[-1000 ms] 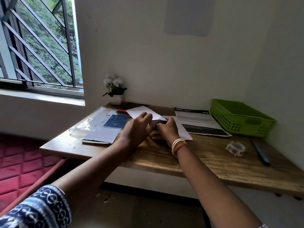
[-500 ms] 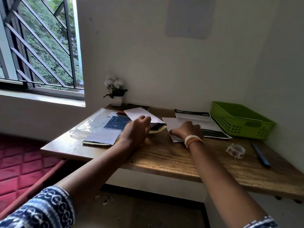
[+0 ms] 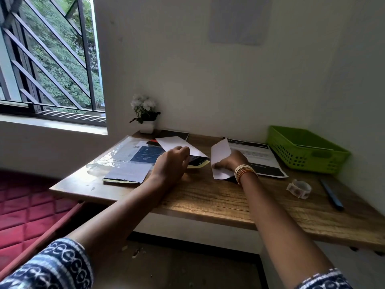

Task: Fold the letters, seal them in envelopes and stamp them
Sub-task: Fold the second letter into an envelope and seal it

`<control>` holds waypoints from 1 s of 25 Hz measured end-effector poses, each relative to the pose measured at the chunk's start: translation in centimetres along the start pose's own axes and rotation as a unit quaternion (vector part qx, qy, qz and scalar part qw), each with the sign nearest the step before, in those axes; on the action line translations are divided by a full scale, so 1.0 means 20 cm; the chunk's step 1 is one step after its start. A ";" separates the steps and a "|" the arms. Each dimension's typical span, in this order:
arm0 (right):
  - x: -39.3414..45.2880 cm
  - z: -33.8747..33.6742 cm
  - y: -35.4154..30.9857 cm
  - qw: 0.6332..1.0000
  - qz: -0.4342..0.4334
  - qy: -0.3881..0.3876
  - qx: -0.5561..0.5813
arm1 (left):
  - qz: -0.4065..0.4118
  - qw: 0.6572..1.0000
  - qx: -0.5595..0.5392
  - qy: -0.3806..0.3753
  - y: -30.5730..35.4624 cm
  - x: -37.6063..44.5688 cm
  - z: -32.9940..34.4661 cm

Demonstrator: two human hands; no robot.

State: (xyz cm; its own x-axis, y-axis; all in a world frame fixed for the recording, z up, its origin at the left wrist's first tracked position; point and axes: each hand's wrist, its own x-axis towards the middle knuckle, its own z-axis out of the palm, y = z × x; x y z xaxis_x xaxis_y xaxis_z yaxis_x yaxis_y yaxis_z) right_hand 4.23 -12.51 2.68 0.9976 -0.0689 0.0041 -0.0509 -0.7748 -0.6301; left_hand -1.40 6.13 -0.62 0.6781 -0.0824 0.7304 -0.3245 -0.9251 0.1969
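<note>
Small room with white walls, a barred window (image 3: 50, 59) on the left looking out on green trees, and a wooden desk (image 3: 218, 201) pushed into the corner. Going left to right on the desk: a clear plastic sleeve (image 3: 116, 157) with a dark blue printed sheet inside it, and a folded paper (image 3: 127, 175) lying on its near edge. Behind those, against the wall, there's a little white pot with white flowers (image 3: 144, 113) and a dark notebook (image 3: 173, 135) lying flat beside it. The left hand (image 3: 170, 163) is curled over a white envelope (image 3: 179, 144) that has a folded letter (image 3: 199, 162) with a dark and yellowish edge poking out of its open end; the fingers are bent down onto the envelope, gripping it against the desk. Just to the right, apart from that envelope, the right hand (image 3: 230, 163) with a stack of orange bangles (image 3: 243, 173) on the wrist is holding a second white paper piece (image 3: 219, 157), fingers curled round its lower part so the top edge tilts up off the desk. Behind it sits a printed sheet (image 3: 258, 157) with black bands. Further right there's a green plastic basket (image 3: 304, 151) in the back corner, then nearer the front a roll of stamps (image 3: 299, 187) and a blue pen (image 3: 331, 193) beside it.
</note>
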 end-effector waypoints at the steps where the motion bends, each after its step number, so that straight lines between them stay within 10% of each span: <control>1: 0.00 0.01 0.01 1.000 -0.002 -0.001 0.013 | -0.002 1.000 -0.003 0.000 0.00 0.00 0.00; 25: -0.16 -0.12 0.23 0.947 -0.053 0.095 0.303 | -0.017 0.998 -0.029 -0.059 0.04 0.17 0.08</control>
State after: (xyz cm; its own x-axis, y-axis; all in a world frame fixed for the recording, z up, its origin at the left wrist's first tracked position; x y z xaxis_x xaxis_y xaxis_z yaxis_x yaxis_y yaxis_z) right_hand 0.71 -17.38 1.55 0.9665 -0.1673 0.1946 0.1414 -0.2857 -0.9478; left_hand 1.62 4.46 1.00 0.7612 -0.0969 0.6413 -0.3351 -0.9053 0.2609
